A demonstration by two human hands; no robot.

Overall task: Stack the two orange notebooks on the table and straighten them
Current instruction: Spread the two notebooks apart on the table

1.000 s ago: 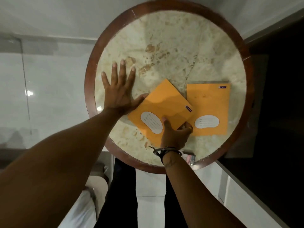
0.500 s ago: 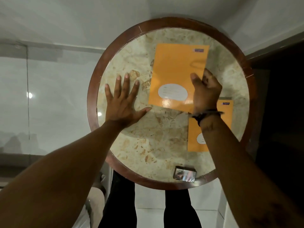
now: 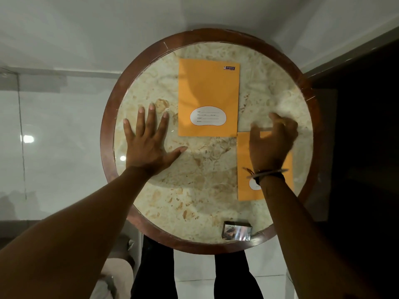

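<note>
One orange notebook (image 3: 208,93) lies flat and square near the far middle of the round marble table (image 3: 194,190), label oval toward me. The second orange notebook (image 3: 244,165) lies at the right side, its far left corner touching the first one's near right corner. My right hand (image 3: 269,143) hovers blurred over the second notebook's far end, fingers curled and apart, holding nothing I can see. My left hand (image 3: 149,141) rests flat on the marble, fingers spread, left of the first notebook.
A small shiny box (image 3: 237,230) sits at the table's near rim. The dark wooden rim (image 3: 108,130) rings the marble top. A dark wall or cabinet (image 3: 356,147) stands close on the right. My legs are below the table edge.
My right hand has let go of the first notebook, which now lies flat on the far middle, and has drawn back to above the second notebook. My left hand stayed put.
</note>
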